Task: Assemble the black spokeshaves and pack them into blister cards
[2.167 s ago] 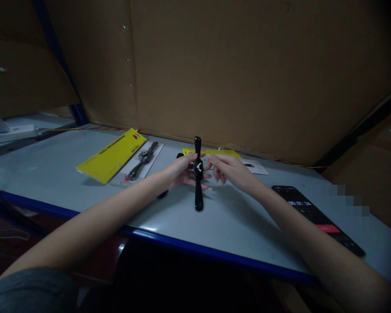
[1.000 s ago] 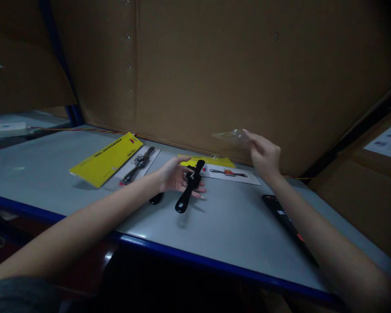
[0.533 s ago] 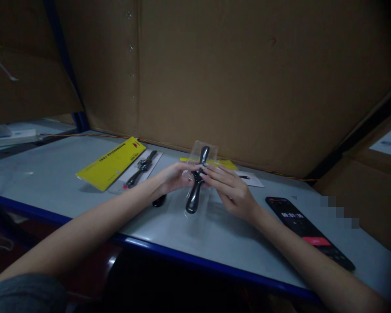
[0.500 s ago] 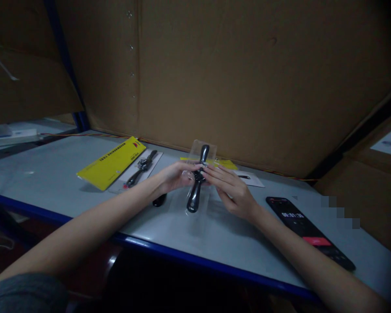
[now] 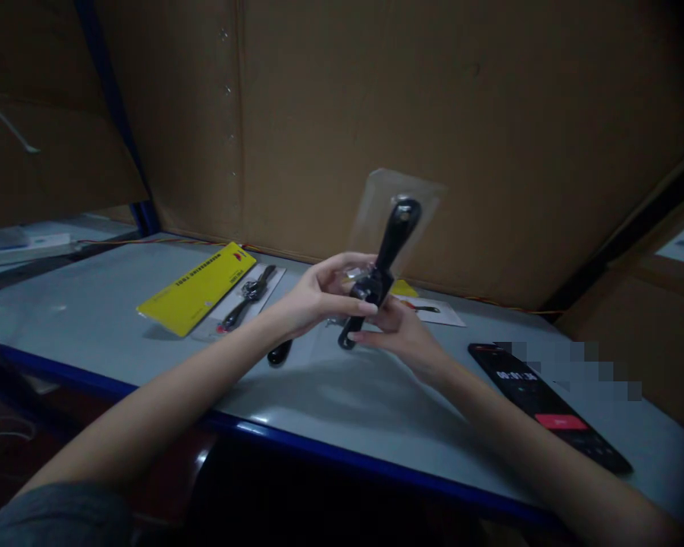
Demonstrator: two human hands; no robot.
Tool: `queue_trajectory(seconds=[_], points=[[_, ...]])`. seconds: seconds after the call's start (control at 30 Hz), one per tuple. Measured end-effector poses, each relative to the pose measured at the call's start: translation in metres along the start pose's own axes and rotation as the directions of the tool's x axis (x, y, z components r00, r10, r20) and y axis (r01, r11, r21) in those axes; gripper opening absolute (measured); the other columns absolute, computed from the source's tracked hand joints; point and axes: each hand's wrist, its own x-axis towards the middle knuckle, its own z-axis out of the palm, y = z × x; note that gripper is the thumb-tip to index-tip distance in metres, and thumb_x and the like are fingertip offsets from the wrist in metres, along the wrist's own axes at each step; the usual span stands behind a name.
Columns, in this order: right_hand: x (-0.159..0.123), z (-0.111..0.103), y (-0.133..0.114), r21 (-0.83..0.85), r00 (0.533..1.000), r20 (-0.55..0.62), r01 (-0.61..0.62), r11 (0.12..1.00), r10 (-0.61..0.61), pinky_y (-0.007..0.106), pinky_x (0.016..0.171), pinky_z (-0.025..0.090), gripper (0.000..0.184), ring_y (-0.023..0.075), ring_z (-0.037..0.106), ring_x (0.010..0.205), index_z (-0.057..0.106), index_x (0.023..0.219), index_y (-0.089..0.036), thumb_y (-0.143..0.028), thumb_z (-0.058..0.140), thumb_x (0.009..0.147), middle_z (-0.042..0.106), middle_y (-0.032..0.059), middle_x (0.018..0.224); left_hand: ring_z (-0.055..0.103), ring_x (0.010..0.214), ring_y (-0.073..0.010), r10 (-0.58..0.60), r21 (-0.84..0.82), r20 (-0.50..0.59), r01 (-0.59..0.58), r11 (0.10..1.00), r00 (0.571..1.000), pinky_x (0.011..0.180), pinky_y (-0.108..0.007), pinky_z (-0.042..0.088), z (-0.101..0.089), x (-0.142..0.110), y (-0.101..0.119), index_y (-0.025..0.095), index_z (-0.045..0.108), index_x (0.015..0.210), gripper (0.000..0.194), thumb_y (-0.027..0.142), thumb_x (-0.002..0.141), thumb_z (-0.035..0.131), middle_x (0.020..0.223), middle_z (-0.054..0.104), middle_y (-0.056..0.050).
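Observation:
Both hands hold a black spokeshave in a clear plastic blister shell, tilted up above the table. My left hand grips it around the middle, thumb across the front. My right hand holds its lower part from the right, fingers partly hidden behind it. Below my left wrist lies another black handle, mostly covered by the arm. To the left, a second spokeshave rests on a white card beside a yellow package card printed with woodworking tool lettering.
A phone showing a running timer lies at the right of the grey table. Behind my right hand are a white card with a tool picture and a bit of yellow card. A cardboard wall stands at the back.
The spokeshave and its plastic shell have been raised and tipped up toward the right. My right hand has moved from on top of the tool's middle to its lower part.

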Motion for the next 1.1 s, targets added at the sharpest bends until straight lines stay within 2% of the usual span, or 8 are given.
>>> queue_trajectory(seconds=[0.13, 0.27, 0.4, 0.53, 0.67, 0.83, 0.97, 1.1], points=[[-0.002, -0.003, -0.004, -0.107, 0.98, -0.171, 0.088, 0.99, -0.106, 0.04, 0.082, 0.048, 0.023, 0.0212, 0.064, 0.085, 0.064, 0.08, -0.023, -0.024, 0.074, 0.06, 0.069, -0.0001, 0.086, 0.036, 0.124, -0.027, 0.087, 0.406, 0.128, -0.132, 0.904, 0.988, 0.103, -0.042, 0.024, 0.005, 0.0, 0.012, 0.025, 0.059, 0.109, 0.057, 0.019, 0.056, 0.077, 0.125, 0.052, -0.005], [-0.002, -0.02, -0.009, -0.308, 0.93, -0.209, 0.232, 0.923, -0.303, 0.039, 0.085, 0.047, 0.014, 0.0203, 0.063, 0.09, 0.066, 0.083, -0.024, -0.023, 0.067, 0.069, 0.069, 0.0007, 0.092, 0.031, 0.127, -0.0259, 0.007, 0.529, -0.048, 0.02, 0.848, 0.999, 0.104, -0.041, 0.021, -0.01, 0.0, 0.007, 0.027, 0.049, 0.12, 0.067, 0.028, 0.058, 0.075, 0.133, 0.042, -0.005], [0.005, -0.034, -0.007, -0.493, 0.821, -0.219, 0.373, 0.786, -0.527, 0.041, 0.094, 0.041, 0.014, 0.0192, 0.061, 0.096, 0.066, 0.086, -0.024, -0.021, 0.064, 0.072, 0.068, 0.0012, 0.096, 0.048, 0.11, -0.0242, -0.229, 0.193, -0.375, 0.318, 0.928, 0.898, 0.094, -0.039, 0.034, -0.028, 0.004, -0.005, 0.015, 0.054, 0.105, 0.041, 0.034, 0.07, 0.063, 0.118, 0.052, -0.012], [0.018, -0.041, 0.004, -0.7, 0.738, -0.077, 0.439, 0.564, -0.67, 0.043, 0.096, 0.04, 0.02, 0.0183, 0.06, 0.1, 0.064, 0.093, -0.027, -0.018, 0.055, 0.078, 0.067, 0.0002, 0.102, 0.061, 0.082, -0.0229, -0.666, -0.238, -0.081, 0.634, 0.736, 0.742, 0.08, -0.04, 0.044, -0.024, 0.004, -0.007, 0.01, 0.056, 0.09, 0.05, 0.057, 0.074, 0.051, 0.089, 0.062, -0.014], [0.03, -0.035, 0.01, -0.815, 0.721, 0.142, 0.474, 0.333, -0.678, 0.041, 0.097, 0.038, 0.025, 0.016, 0.058, 0.105, 0.063, 0.099, -0.027, -0.016, 0.047, 0.083, 0.066, -0.0006, 0.107, 0.061, 0.065, -0.0144, -0.614, -0.24, 0.016, 0.599, 0.764, 0.789, 0.075, -0.036, 0.047, -0.014, -0.002, -0.011, 0.016, 0.054, 0.095, 0.033, 0.035, 0.071, 0.066, 0.079, 0.063, -0.004], [0.046, -0.041, 0.007, -0.913, 0.798, 0.242, 0.38, 0.149, -0.552, 0.044, 0.103, 0.028, 0.043, 0.0195, 0.038, 0.125, 0.05, 0.121, -0.026, -0.017, 0.049, 0.08, 0.052, 0.0008, 0.127, 0.064, 0.067, -0.0167, -0.619, -0.169, -0.07, 0.603, 0.78, 0.782, 0.073, -0.038, 0.048, -0.026, -0.004, -0.026, 0.016, 0.049, 0.103, 0.043, 0.019, 0.066, 0.071, 0.079, 0.063, -0.004], [0.058, -0.087, 0.027, -0.97, 0.913, 0.049, 0.14, 0.198, -0.405, 0.049, 0.1, 0.028, 0.049, 0.026, 0.039, 0.122, 0.049, 0.122, -0.025, -0.026, 0.056, 0.073, 0.05, 0.0054, 0.127, 0.064, 0.072, -0.0193, -0.559, -0.2, -0.24, 0.523, 0.829, 0.794, 0.073, -0.037, 0.048, -0.04, 0.0, -0.029, 0.011, 0.052, 0.1, 0.036, 0.018, 0.068, 0.067, 0.084, 0.063, -0.008], [0.067, -0.14, 0.063, -0.958, 0.99, -0.054, -0.013, 0.287, -0.134, 0.047, 0.089, 0.039, 0.042, 0.0283, 0.047, 0.111, 0.056, 0.112, -0.024, -0.032, 0.058, 0.07, 0.054, 0.0084, 0.118, 0.065, 0.069, -0.0213, -0.531, -0.184, -0.416, 0.504, 0.844, 0.738, 0.069, -0.04, 0.048, -0.047, 0.001, -0.02, 0.014, 0.049, 0.106, 0.045, 0.015, 0.065, 0.067, 0.086, 0.061, -0.006]])
